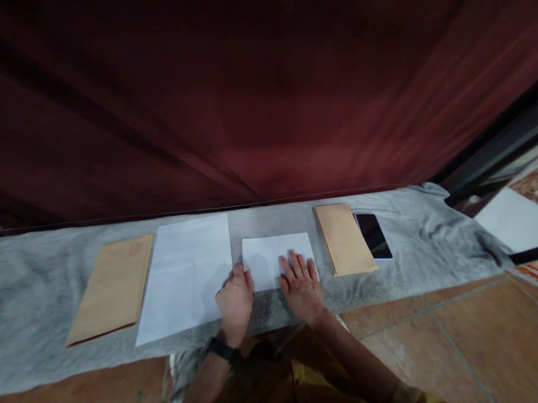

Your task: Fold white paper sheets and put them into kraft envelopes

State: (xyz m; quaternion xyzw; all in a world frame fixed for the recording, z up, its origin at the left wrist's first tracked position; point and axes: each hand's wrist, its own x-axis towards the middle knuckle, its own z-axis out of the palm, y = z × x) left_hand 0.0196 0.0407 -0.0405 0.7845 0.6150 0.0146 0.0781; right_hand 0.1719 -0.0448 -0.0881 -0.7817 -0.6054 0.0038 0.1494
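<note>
A folded white sheet of paper [262, 260] lies flat in front of me on the grey cloth. My left hand [236, 301] is closed at its left edge, thumb and fingers pinching the paper there. Flat on the right part of that paper rests my right hand [303, 290], its fingers stretched out and slightly apart. To the left, larger white sheets of paper [187, 261] lie unfolded, close beside my left hand. A stack of small brown envelopes [346, 240] is just right of my right hand.
Larger brown envelopes [112, 285] lie at the left on the grey cloth [419, 226]. A phone [374, 235] with a dark screen sits beside the small envelopes. Behind the narrow surface hangs a dark red curtain [255, 109]. A dark frame [506, 132] and printed posters stand at the right.
</note>
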